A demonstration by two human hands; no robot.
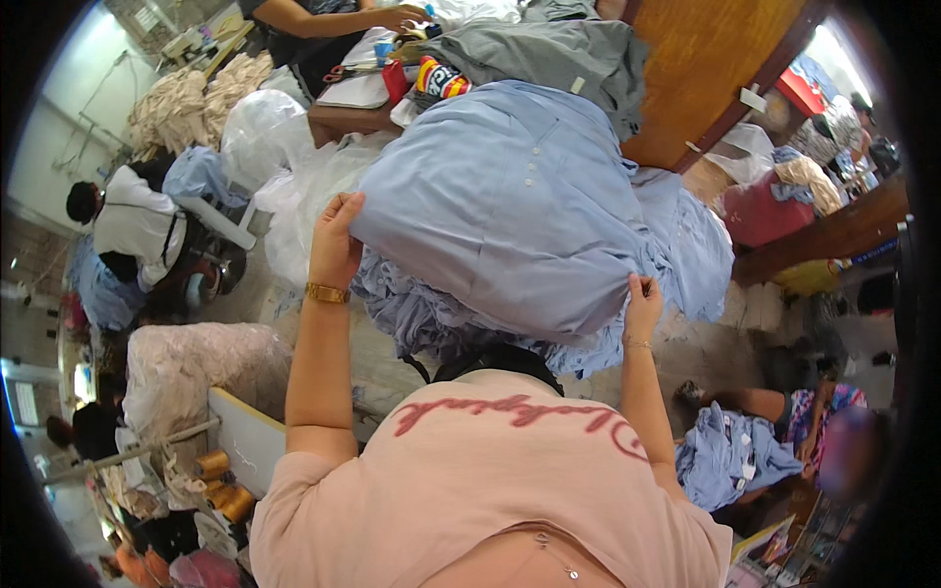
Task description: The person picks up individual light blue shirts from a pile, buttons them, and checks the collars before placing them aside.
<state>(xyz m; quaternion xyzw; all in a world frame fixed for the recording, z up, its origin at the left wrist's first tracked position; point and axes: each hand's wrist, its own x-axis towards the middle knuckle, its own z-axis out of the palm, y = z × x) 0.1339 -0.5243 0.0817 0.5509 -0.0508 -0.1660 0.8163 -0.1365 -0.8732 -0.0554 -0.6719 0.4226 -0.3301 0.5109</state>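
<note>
Shirts, lots of light blue ones, sit in a big heap (pixel 520 216) right in front of you, and more blue cloth hangs down under it. Your left hand (pixel 335 240) grips the left edge of the top shirt, fingers closed tight on the cloth. Your right hand (pixel 642 306) pinches the lower right edge, fingers together on it.

I think the heap could slide. It is tall and soft, and you hold only its edges, so a hard pull may tip it to the floor. Another person sits low on your right with a blue shirt (pixel 730 456), so falling cloth could land there. Spools of orange thread (pixel 221 480) stand near your left side and could get knocked.
</note>
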